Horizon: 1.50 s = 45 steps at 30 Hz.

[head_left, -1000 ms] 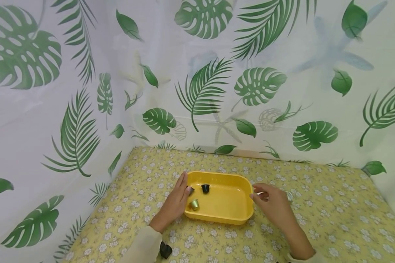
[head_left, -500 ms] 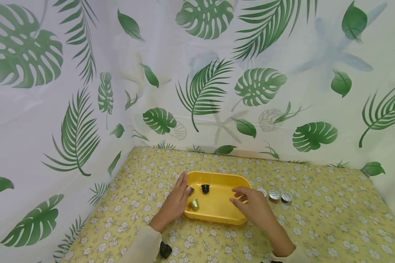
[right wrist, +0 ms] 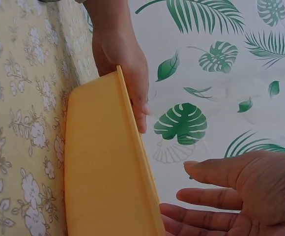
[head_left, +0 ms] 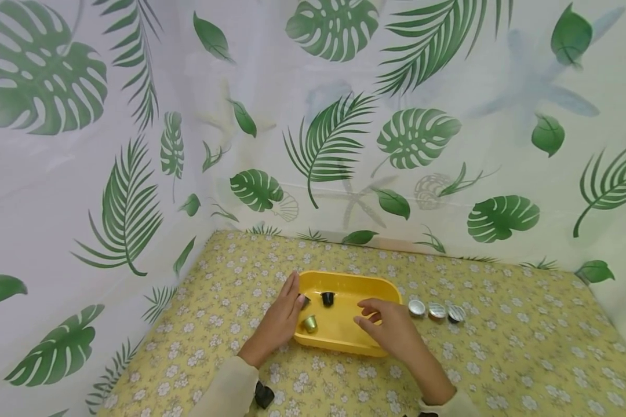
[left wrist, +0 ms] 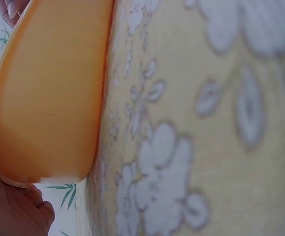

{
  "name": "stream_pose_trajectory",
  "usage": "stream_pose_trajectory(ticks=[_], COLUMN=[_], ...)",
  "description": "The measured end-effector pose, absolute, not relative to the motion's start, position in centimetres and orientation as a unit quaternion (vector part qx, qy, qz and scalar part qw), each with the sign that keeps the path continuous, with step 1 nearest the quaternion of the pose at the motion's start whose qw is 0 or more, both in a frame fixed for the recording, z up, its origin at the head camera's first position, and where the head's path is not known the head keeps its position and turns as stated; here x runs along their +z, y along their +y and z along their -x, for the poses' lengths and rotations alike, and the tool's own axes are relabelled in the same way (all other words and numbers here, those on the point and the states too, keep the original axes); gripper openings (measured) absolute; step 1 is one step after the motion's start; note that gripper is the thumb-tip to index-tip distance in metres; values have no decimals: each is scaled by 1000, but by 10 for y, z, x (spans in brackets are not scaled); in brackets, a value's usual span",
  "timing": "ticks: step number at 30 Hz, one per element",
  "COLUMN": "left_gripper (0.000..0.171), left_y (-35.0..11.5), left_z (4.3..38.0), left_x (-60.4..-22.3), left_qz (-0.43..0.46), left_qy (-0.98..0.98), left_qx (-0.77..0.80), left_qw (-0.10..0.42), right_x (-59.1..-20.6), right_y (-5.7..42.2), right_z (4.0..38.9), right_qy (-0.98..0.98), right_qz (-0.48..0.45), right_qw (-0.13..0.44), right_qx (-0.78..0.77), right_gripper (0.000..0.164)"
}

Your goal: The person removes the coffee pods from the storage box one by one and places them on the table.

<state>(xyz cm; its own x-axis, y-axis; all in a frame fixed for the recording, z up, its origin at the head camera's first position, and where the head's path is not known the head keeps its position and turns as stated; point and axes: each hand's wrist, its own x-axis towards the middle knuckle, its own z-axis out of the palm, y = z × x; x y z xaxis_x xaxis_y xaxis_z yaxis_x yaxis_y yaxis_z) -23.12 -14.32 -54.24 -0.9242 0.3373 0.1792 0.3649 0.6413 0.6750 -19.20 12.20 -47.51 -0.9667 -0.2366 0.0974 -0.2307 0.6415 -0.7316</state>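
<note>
A yellow tray [head_left: 339, 333] rests on the flowered cloth in the head view. My left hand [head_left: 277, 319] holds its left end, thumb over the rim and fingers along the outer wall. My right hand [head_left: 395, 331] hovers above the tray's right half, thumb and fingers apart with nothing between them, as the right wrist view also shows. Inside the tray lie a black coffee capsule [head_left: 327, 298], a green-gold coffee capsule [head_left: 310, 323] and a dark capsule [head_left: 305, 302], partly hidden by my left thumb.
Right of the tray, three coffee capsules stand in a row, foil lids up: a left one [head_left: 417, 308], a middle one [head_left: 437, 311] and a right one [head_left: 456, 314]. A white leaf-printed sheet [head_left: 334, 220] hangs behind the flowered cloth [head_left: 527, 341].
My right hand has moved left from the tray's right rim to over its inside, uncovering the row of three capsules. My left hand has stayed at the tray's left end.
</note>
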Motion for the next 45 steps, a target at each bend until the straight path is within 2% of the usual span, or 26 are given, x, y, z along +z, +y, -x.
stream_pose_trajectory(ticks=[15, 26, 34, 45], left_gripper=[59, 59, 59, 59], left_y=[-142, -142, -142, -143], left_z=[231, 230, 231, 231], left_x=[-541, -540, -541, -542], left_qz=[184, 185, 187, 193], left_qy=[-909, -906, -907, -907], left_qx=[-375, -380, -376, -373], left_qw=[11, 15, 18, 23], right_x=[-484, -493, -496, -503], right_y=[95, 74, 61, 50], right_z=[198, 206, 212, 216], right_qy=[911, 913, 912, 917], right_qz=[128, 184, 188, 189], right_qw=[40, 55, 83, 74], right_qx=[-390, -361, -354, -344], right_gripper=[32, 36, 37, 39])
